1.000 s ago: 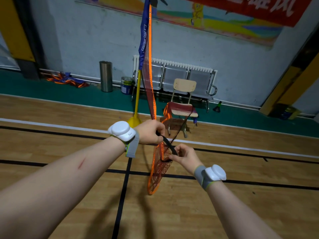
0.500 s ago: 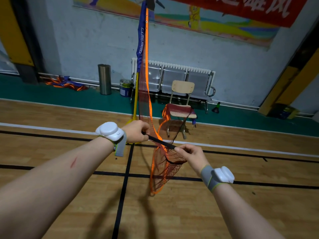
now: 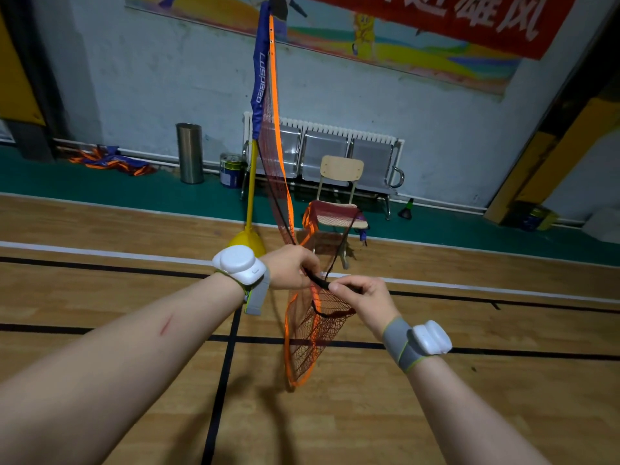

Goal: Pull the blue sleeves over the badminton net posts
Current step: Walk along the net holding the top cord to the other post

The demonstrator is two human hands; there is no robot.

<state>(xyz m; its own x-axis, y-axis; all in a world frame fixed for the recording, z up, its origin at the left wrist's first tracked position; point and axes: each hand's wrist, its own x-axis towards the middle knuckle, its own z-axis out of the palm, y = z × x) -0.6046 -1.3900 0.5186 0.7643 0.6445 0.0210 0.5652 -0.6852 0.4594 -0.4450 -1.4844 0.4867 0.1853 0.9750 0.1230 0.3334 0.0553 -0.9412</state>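
Note:
A yellow net post [image 3: 251,182] stands ahead on a yellow base [image 3: 246,245]. A blue sleeve [image 3: 259,78] covers the post's upper half. From the sleeve an orange-edged dark red net [image 3: 278,169] slants down to my hands and sags below them in a loop [image 3: 308,333]. My left hand [image 3: 290,268] is closed on the net's black cord [image 3: 318,280]. My right hand [image 3: 364,298] pinches the same cord just to the right. More of the net is draped over a chair seat [image 3: 335,214].
A wooden chair [image 3: 340,182] stands behind the net, with a row of metal seats [image 3: 335,156] against the wall. A steel bin [image 3: 190,152] and paint can [image 3: 230,171] stand left of the post. Another net bundle [image 3: 114,162] lies on the green floor.
My hands have come closer together along the cord, and the view has shifted slightly. The net loop still hangs below them.

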